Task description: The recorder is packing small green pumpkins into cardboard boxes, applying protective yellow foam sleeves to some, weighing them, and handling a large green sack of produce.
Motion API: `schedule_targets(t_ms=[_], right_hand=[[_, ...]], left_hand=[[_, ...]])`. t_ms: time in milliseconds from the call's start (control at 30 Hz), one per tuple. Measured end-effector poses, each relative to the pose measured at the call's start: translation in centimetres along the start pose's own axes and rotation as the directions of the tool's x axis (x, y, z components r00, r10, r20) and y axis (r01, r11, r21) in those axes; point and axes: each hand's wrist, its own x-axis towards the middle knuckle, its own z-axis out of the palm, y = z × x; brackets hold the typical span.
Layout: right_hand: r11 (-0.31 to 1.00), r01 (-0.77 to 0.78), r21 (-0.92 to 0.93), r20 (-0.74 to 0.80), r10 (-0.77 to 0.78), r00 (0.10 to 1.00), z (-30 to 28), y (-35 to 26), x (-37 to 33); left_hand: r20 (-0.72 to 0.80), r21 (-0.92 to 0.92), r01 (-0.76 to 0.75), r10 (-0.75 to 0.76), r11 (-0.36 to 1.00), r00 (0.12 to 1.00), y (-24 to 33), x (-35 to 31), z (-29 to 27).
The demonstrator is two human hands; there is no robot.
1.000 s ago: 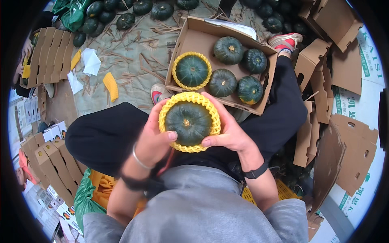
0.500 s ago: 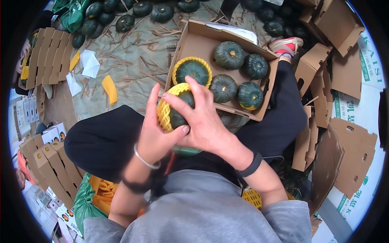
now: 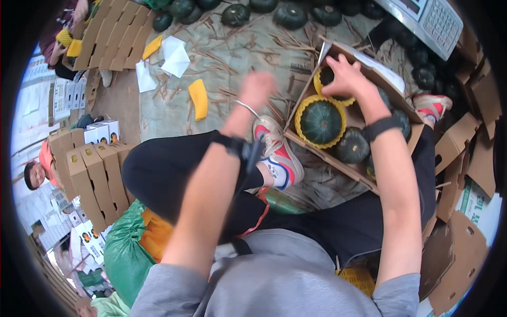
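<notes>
My right hand (image 3: 348, 80) is in the far left corner of an open cardboard box (image 3: 346, 168), its thumb and fingers curved around a dark green kabocha squash (image 3: 327, 77) in a yellow foam net. Most of that squash is hidden by the hand. Just nearer sits another netted squash (image 3: 320, 122). Bare squash, among them one kabocha (image 3: 352, 146), lie to the right, partly covered by my right arm. My left hand (image 3: 259, 90) is raised left of the box, smeared by motion, with no held object visible.
Loose yellow foam nets (image 3: 198, 100) and white paper (image 3: 175, 57) lie on the straw-strewn sheet. More squash (image 3: 236, 15) line the far side. A scale (image 3: 435, 24) stands far right. A green bag (image 3: 127, 253) with nets is at my left; folded boxes (image 3: 457, 264) lean at right.
The netted squash my hands were holding over my lap is now in the box under my right hand. My left hand has come away to the left. The view has shifted too.
</notes>
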Motion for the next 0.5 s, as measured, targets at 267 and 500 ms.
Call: schedule_targets(t_ms=[267,500], right_hand=[[0.989,-0.086,0.125,-0.538,0.14,0.831,6.3,-3.8,-4.7],[0.731,0.155,0.665,-0.441,0.216,0.871,6.0,-5.0,-19.5]], left_hand=[[-0.452,0.366,0.841,-0.713,0.399,0.536,-19.3,-3.9,-13.4],[0.096,0.012,0.284,-0.283,0.959,0.954,3.6,2.5,-6.6]])
